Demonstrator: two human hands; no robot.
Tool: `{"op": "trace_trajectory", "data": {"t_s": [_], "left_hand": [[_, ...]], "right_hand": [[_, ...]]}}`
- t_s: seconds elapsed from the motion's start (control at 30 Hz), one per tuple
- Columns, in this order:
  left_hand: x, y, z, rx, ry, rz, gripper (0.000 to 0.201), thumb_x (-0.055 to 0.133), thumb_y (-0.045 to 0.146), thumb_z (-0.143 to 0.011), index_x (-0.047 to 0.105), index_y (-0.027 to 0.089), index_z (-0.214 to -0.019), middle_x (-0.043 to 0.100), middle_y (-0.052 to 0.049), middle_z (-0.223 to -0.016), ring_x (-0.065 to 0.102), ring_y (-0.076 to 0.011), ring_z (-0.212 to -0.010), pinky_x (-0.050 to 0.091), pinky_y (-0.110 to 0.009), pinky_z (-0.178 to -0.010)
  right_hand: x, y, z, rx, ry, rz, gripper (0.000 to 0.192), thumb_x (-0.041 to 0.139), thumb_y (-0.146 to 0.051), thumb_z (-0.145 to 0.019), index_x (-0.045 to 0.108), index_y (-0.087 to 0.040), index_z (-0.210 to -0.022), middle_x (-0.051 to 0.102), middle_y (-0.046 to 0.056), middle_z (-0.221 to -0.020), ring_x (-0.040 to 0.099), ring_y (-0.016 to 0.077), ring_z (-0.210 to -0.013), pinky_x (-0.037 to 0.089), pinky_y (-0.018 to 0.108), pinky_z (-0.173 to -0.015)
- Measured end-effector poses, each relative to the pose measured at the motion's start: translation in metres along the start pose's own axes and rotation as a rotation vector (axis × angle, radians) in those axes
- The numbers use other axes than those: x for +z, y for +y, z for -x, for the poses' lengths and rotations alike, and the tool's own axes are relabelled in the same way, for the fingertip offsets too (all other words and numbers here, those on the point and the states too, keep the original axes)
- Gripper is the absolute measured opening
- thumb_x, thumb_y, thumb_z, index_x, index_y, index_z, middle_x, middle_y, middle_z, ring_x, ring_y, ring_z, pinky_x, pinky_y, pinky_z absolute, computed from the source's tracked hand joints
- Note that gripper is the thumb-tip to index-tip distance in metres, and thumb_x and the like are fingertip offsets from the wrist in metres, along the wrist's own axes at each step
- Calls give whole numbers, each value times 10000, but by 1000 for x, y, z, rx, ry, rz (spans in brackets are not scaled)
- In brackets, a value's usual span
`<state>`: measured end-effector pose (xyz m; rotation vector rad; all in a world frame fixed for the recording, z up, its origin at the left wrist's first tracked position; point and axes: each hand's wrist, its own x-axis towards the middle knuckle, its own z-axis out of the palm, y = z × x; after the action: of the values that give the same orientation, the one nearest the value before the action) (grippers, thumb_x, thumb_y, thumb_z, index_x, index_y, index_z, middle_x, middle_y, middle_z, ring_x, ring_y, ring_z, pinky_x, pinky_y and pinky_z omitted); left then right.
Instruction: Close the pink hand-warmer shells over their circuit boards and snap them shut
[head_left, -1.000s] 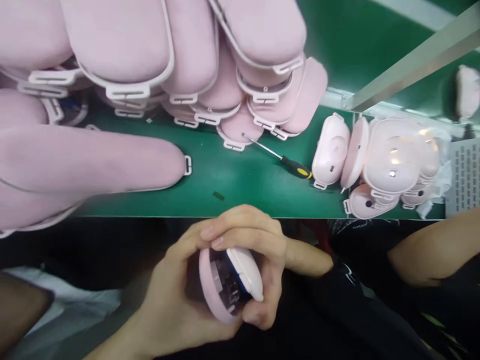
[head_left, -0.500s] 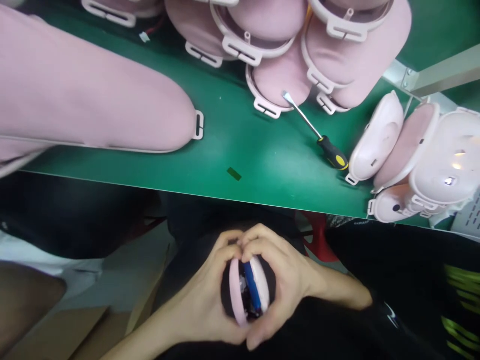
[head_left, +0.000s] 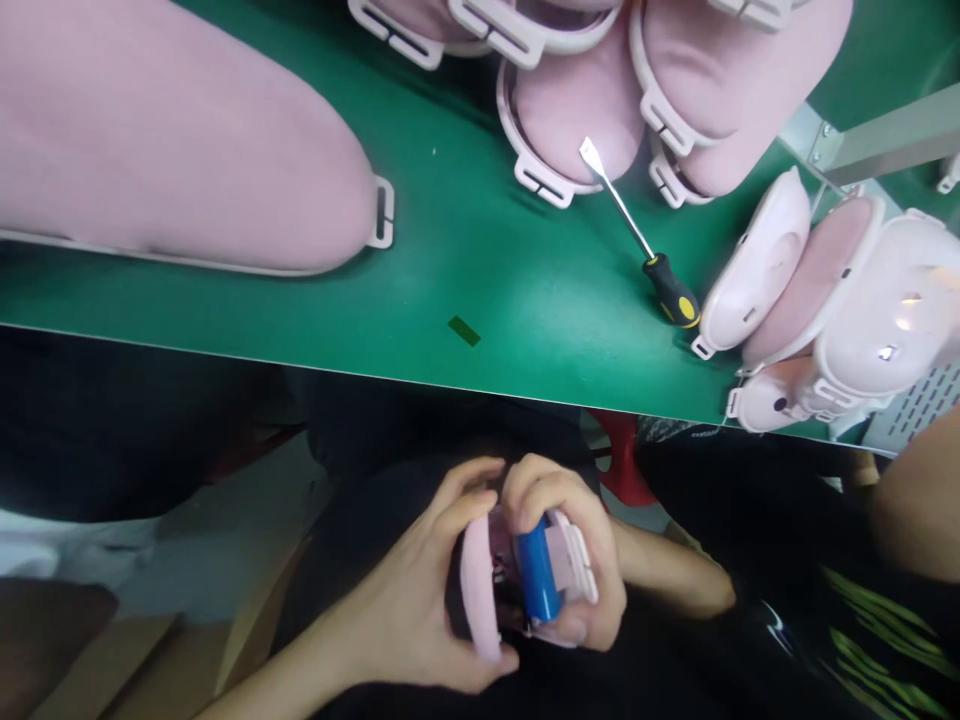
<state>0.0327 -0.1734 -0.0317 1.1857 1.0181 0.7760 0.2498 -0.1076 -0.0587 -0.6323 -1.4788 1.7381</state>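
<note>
Over my lap, below the bench edge, my left hand (head_left: 420, 590) grips a pink shell half (head_left: 480, 590) by its outer side. My right hand (head_left: 574, 540) is closed around the other shell half (head_left: 577, 565), whose pale rim faces right. A blue cylindrical battery (head_left: 538, 575) lies in the gap on the right half, with my right fingertips over its upper end. Dark parts and what look like thin wires show between the halves. The halves stand apart at an angle; whether they touch at the bottom I cannot tell.
On the green bench (head_left: 315, 320) lies a screwdriver (head_left: 645, 245), its tip on a pink padded piece (head_left: 577, 120). A large pink padded piece (head_left: 225, 150) is at left. White and pink shells (head_left: 757, 270) stand at right. A person's arm (head_left: 922, 490) shows at the right edge.
The two shell halves have come further apart, my right hand turning its half outward so more of the blue battery shows. The view has shifted slightly, and an arm has appeared at right.
</note>
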Motion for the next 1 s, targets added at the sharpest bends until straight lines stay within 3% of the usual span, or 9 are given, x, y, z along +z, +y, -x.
{"op": "trace_trajectory", "data": {"t_s": [0.1,0.27,0.43,0.57,0.7,0.77,0.87,0.93,1.0], "left_hand": [[11,-15,7,-141,-87,-50,1404,1051,368,-630,253,355,-1785,679,-189,-1574,808,-443,-1323,717,-620,-1090],[23,-21,11,-142,-18,-215,1712,1137,638,-478,157,302,-1841,653,-264,-1626,803,-521,-1301,727,-682,-1021],[22,13,-22,40,-17,-451,1380,1001,641,-725,221,282,-1806,736,-191,-1416,828,-408,-1111,744,-528,-848],[-3,43,-47,105,244,-950,1008,876,544,-918,357,267,-1736,744,-184,-1220,789,-387,-917,681,-508,-732],[-46,63,-53,61,233,-748,1190,905,759,-858,344,294,-1799,825,-136,-1288,843,-364,-951,705,-434,-727],[-66,69,-56,79,212,-671,992,890,754,-887,529,360,-1724,878,-55,-1275,873,-315,-939,709,-360,-732],[-88,75,-67,83,310,-659,533,821,679,-974,806,403,-1430,922,26,-1126,884,-275,-837,693,-303,-709],[-100,81,-78,32,332,-594,504,817,671,-961,850,392,-1379,927,25,-1056,877,-286,-775,675,-305,-647],[-111,84,-89,-12,223,-462,568,869,664,-903,863,379,-1394,930,-6,-1113,895,-324,-853,700,-331,-688]], "right_hand": [[-12,4,2,35,-183,-42,816,929,-682,-707,529,-308,-1312,626,-38,-958,643,157,-705,574,304,-649],[-25,15,12,130,-135,345,885,946,-683,-707,559,-305,-1409,601,110,-1337,711,313,-1174,677,412,-824],[-33,6,-5,62,-156,282,1204,922,-885,-723,483,-291,-1673,614,171,-1538,662,384,-1413,645,583,-1155],[-31,-20,-29,92,2,101,1091,969,-586,-907,363,-340,-1780,687,183,-1632,741,345,-1457,625,567,-1222],[-31,-34,-50,-17,205,76,817,826,-445,-1057,350,-413,-1720,759,165,-1574,823,322,-1339,705,551,-1081],[-39,-38,-61,-94,256,133,931,792,-571,-1054,210,-466,-1772,704,167,-1631,842,318,-1253,735,537,-983],[-59,-53,-79,-293,266,514,954,796,-554,-1043,247,-497,-1821,521,146,-1796,745,361,-1443,685,618,-1132],[-70,-70,-90,-376,126,932,845,853,-570,-1021,476,-454,-1769,471,117,-1843,586,416,-1625,536,682,-1324],[-77,-83,-101,-385,-110,1255,798,876,-677,-997,607,-421,-1703,528,97,-1828,530,418,-1654,468,654,-1384]]}}
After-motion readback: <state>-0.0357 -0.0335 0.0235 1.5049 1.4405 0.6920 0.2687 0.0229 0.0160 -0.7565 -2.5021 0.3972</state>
